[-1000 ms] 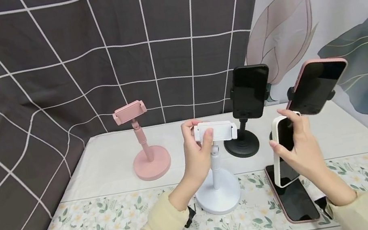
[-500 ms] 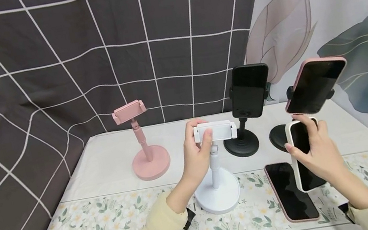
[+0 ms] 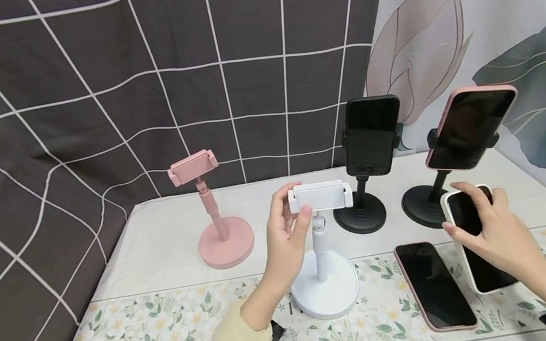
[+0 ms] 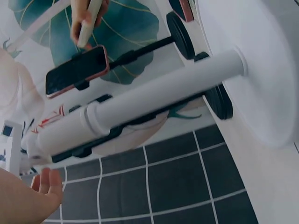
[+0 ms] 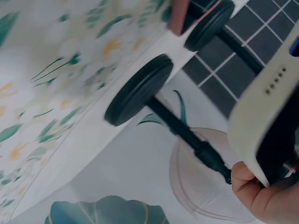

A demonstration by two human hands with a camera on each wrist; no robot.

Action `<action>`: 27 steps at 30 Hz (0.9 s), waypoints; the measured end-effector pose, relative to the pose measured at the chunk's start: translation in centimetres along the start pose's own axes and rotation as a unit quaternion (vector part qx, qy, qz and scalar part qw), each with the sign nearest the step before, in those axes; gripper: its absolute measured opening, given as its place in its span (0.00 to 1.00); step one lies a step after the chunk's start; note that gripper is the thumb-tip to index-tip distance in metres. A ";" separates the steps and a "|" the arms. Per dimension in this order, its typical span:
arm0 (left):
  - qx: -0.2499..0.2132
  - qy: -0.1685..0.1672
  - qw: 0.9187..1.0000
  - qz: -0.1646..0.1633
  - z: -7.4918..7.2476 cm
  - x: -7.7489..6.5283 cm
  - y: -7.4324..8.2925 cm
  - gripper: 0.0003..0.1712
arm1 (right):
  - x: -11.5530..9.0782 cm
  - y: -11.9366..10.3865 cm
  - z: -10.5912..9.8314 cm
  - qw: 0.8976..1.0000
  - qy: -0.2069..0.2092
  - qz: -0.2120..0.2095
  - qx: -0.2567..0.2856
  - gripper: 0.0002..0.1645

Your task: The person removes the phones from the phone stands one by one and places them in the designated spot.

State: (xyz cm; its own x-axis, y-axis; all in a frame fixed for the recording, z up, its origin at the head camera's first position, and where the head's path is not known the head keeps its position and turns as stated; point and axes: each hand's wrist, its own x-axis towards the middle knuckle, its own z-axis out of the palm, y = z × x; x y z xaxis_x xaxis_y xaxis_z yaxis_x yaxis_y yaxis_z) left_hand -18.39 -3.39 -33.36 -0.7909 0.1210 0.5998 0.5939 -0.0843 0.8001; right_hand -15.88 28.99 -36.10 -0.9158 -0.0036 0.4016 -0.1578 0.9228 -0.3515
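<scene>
A white phone stand point(image 3: 324, 268) stands upright at the table's middle. At the left end of its clamp is my left hand point(image 3: 286, 244), thumb in front and fingers behind. Only part of that hand point(image 4: 28, 198) shows in the left wrist view, by the stand's neck. On the right, my right hand point(image 3: 507, 239) holds a white-cased phone point(image 3: 466, 215) by its edges. The wrist view shows the thumb at a corner of the white-cased phone point(image 5: 261, 116). Whether this phone touches the table I cannot tell. Left of it lies a pink-edged phone point(image 3: 434, 285), screen up.
A pink phone stand point(image 3: 221, 237) with a bare clamp stands at the back left. Behind my hands, one black stand point(image 3: 360, 215) bears a dark phone point(image 3: 372, 134). Another black stand point(image 3: 424, 206) bears a pink-cased phone point(image 3: 470, 126), just beyond my right hand.
My right hand has carried the white-cased phone right and toward the table, off the pink-edged phone. My left thumb has slid from the clamp's front toward its lower left edge.
</scene>
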 end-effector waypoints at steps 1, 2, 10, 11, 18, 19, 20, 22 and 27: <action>0.010 0.000 1.000 0.009 -0.2 0.0 0.0 0.24 | -0.1 0.3 0.0 1.000 0.001 -0.002 -0.006 0.45; 0.018 0.000 1.000 0.017 -0.5 0.0 0.1 0.24 | -0.1 0.5 0.0 1.000 0.002 -0.003 -0.013 0.45; 0.069 -0.019 0.996 0.044 -1.9 -0.2 0.6 0.27 | -1.2 2.4 0.4 0.998 -0.010 0.007 -0.059 0.44; 0.076 -0.017 0.996 0.046 -2.0 -0.2 0.7 0.26 | -1.3 2.6 0.5 0.998 -0.018 0.009 -0.065 0.44; 0.105 -0.001 0.993 0.058 -2.3 0.0 1.2 0.20 | -2.0 3.7 1.1 0.995 -0.059 0.013 -0.081 0.44; 0.103 -0.003 0.993 0.058 -2.3 0.0 1.3 0.20 | -2.1 3.9 1.2 0.995 -0.063 0.016 -0.081 0.44; 0.102 -0.004 0.993 0.057 -2.3 0.0 1.3 0.20 | -2.1 4.0 1.2 0.994 -0.067 0.017 -0.081 0.44; 0.101 -0.004 0.993 0.055 -2.2 0.0 1.3 0.20 | -2.2 4.3 1.4 0.993 -0.077 0.020 -0.081 0.44; 0.092 0.001 0.995 0.048 -2.2 0.0 1.3 0.20 | -2.1 4.9 1.7 0.990 -0.108 0.022 -0.086 0.44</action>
State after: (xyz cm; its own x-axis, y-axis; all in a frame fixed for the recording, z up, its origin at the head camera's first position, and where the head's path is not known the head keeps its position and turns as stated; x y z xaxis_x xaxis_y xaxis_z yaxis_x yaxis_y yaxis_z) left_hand -17.92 -5.69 -32.29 -0.7299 0.1183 0.6733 0.6831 0.0880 0.7250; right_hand -15.34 32.90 -40.16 -0.9809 -0.0278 0.1926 -0.0685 0.9757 -0.2080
